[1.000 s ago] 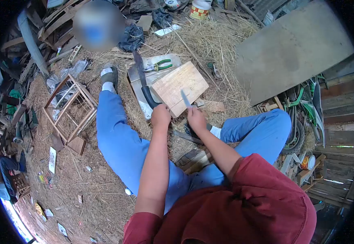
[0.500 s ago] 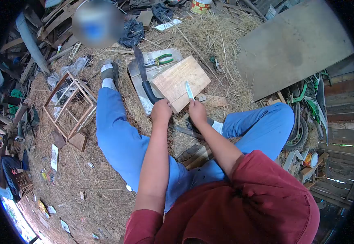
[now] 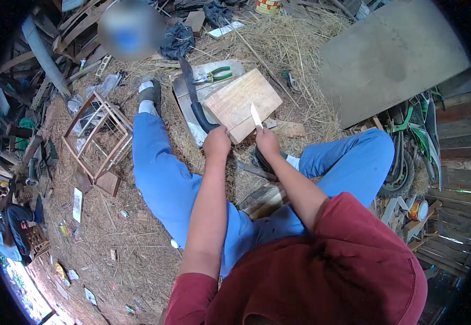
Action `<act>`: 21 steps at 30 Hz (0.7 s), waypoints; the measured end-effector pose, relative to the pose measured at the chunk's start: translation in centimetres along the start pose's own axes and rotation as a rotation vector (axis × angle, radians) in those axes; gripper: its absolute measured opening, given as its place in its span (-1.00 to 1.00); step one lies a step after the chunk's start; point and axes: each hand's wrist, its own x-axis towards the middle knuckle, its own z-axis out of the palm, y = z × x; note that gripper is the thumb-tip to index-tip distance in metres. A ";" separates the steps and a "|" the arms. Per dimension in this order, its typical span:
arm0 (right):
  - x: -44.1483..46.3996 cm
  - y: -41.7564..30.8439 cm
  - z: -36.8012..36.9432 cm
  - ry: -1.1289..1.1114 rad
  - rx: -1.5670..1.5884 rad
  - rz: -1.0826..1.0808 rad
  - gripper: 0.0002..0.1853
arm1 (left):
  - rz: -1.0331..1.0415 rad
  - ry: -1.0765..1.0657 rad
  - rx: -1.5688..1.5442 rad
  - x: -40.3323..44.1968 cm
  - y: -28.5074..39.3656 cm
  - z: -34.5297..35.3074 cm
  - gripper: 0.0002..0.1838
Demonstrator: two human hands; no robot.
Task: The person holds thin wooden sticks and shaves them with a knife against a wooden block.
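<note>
Gripping a small knife, right hand hides its handle; pale blade shows over flat, grained wooden board. Left hand curls at board's near corner beside black-handled machete; grip hidden, can't tell what it holds.

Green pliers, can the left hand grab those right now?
Probably, with a stretch forward: nothing seems to lie over the pliers. But the left hand is at the near edge of the wooden board and would reach past it.
</note>
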 end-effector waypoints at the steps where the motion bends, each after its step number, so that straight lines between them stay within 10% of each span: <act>1: 0.1 0.1 0.3 0.031 -0.004 0.061 -0.52 | 0.000 0.010 -0.007 -0.1 0.1 0.1 -0.77; 21: 1.5 1.2 -1.6 -0.002 0.066 0.135 -0.48 | 0.012 0.070 -0.016 -0.6 0.0 0.9 -0.76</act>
